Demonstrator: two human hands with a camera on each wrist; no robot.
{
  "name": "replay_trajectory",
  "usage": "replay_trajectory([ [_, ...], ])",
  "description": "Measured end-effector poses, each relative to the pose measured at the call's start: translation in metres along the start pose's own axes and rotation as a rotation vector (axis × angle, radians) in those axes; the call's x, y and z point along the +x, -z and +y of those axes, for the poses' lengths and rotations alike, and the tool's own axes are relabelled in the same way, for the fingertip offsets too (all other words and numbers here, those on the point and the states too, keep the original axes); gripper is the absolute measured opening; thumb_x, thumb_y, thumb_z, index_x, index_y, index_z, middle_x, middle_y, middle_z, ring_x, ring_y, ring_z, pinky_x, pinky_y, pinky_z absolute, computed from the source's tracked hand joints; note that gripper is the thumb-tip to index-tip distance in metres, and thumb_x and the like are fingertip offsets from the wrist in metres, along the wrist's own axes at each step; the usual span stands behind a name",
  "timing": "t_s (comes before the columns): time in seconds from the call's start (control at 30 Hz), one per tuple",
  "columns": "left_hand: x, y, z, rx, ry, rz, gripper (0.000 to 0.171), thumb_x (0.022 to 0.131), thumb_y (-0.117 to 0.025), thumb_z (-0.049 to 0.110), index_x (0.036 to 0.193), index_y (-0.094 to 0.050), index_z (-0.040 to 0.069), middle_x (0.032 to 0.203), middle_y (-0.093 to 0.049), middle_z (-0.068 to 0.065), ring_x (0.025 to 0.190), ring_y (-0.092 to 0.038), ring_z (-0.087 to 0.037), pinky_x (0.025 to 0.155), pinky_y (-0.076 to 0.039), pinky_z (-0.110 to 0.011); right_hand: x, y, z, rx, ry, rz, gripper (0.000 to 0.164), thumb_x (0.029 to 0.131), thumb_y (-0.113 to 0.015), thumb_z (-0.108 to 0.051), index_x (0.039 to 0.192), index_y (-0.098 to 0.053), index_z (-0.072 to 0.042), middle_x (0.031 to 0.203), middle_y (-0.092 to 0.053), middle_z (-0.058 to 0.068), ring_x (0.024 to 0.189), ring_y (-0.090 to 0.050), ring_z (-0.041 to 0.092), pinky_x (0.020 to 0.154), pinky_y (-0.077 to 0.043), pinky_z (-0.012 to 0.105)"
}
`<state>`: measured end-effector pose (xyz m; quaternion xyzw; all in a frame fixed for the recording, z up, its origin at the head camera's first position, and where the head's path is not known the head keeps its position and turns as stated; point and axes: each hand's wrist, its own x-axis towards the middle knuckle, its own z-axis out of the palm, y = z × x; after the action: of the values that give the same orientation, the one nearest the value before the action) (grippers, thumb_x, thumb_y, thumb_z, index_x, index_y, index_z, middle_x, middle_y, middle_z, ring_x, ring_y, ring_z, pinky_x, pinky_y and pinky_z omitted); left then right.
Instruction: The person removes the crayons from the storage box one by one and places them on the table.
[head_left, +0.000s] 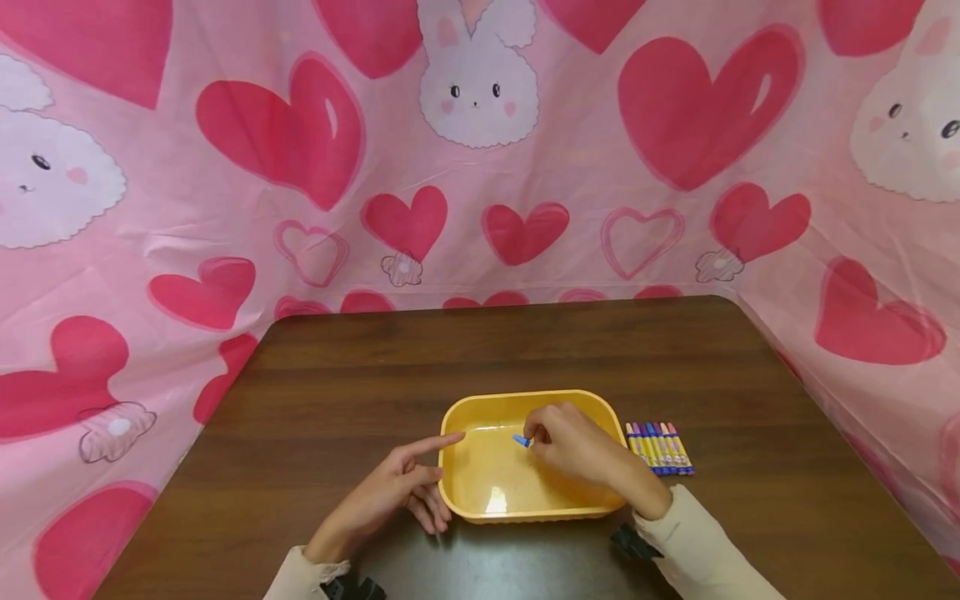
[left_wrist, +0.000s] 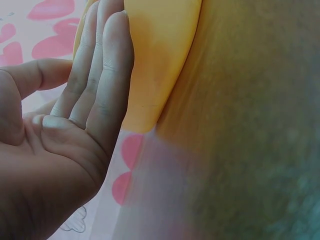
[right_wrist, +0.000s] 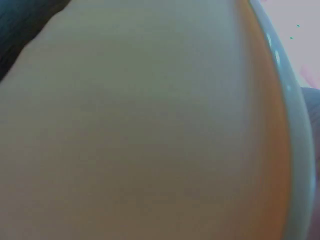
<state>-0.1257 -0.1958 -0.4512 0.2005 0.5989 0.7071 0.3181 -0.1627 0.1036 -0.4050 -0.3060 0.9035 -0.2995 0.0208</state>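
A yellow plastic basin (head_left: 525, 516) stands on the table. Over its inside, my right hand (head_left: 576, 443) pinches a small blue-tipped crayon (head_left: 520, 439); most of the crayon is hidden by the fingers. At the left rim is my left hand (head_left: 397, 483), its index finger reaching over the edge and the thumb by the outer wall. The left wrist view shows that hand's (left_wrist: 75, 120) fingers fairly straight along the basin's wall (left_wrist: 157, 55). In the right wrist view the basin's rim (right_wrist: 295, 130) runs down the right side, and the rest is blurred.
Just right of the basin, several crayons (head_left: 660, 448) with yellow wrappers lie side by side in a row. Brown wooden table (head_left: 360, 367) surrounds the basin. A pink cloth (head_left: 465, 175) with hearts and rabbits hangs behind and along both sides.
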Motion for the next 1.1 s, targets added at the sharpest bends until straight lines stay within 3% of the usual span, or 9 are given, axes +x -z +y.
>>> replay_trajectory([
  [0.27,0.0,-0.001,-0.004,0.001,-0.014,-0.02,0.053,0.106,-0.039,0.003,0.157,-0.025,0.004,0.084,-0.074,-0.02,0.069,-0.073,-0.024,0.06,-0.062,-0.039,-0.005,0.013,0.006,-0.035,0.042,0.056,0.01,0.078,-0.071,0.003,0.08,-0.072,-0.006,0.07,-0.061,-0.007,0.064,-0.051,0.006,0.061,-0.05,0.021],
  [0.5,-0.002,-0.001,-0.005,-0.004,-0.016,-0.007,0.053,0.106,-0.041,0.006,0.157,-0.025,0.004,0.083,-0.074,-0.017,0.069,-0.073,-0.022,0.06,-0.062,-0.038,-0.015,0.025,0.009,-0.006,-0.022,0.18,0.009,0.082,-0.074,0.001,0.087,-0.074,-0.006,0.076,-0.065,-0.006,0.068,-0.056,0.006,0.063,-0.055,0.022],
  [0.73,-0.001,0.001,0.0,0.006,0.002,-0.002,0.054,0.106,-0.041,0.004,0.157,-0.025,0.004,0.083,-0.074,-0.018,0.068,-0.073,-0.022,0.06,-0.062,-0.039,-0.039,0.039,0.02,0.083,-0.051,0.347,0.015,0.081,-0.078,0.003,0.092,-0.075,-0.007,0.084,-0.069,-0.005,0.072,-0.062,0.008,0.065,-0.058,0.025],
  [0.9,-0.001,0.001,0.001,0.008,0.009,0.0,0.053,0.106,-0.04,0.005,0.157,-0.025,0.003,0.083,-0.074,-0.018,0.068,-0.073,-0.022,0.06,-0.062,-0.038,-0.056,0.052,0.033,0.081,-0.099,0.43,0.016,0.081,-0.079,0.0,0.093,-0.075,-0.008,0.085,-0.071,-0.003,0.073,-0.066,0.009,0.067,-0.06,0.028],
  [1.1,-0.001,0.001,0.001,0.002,0.005,-0.001,0.054,0.106,-0.041,0.005,0.157,-0.025,0.003,0.083,-0.074,-0.017,0.068,-0.073,-0.022,0.06,-0.062,-0.038,-0.074,0.067,0.051,0.054,-0.178,0.491,0.011,0.083,-0.079,-0.006,0.093,-0.075,-0.01,0.084,-0.073,-0.002,0.073,-0.066,0.005,0.066,-0.056,0.019],
])
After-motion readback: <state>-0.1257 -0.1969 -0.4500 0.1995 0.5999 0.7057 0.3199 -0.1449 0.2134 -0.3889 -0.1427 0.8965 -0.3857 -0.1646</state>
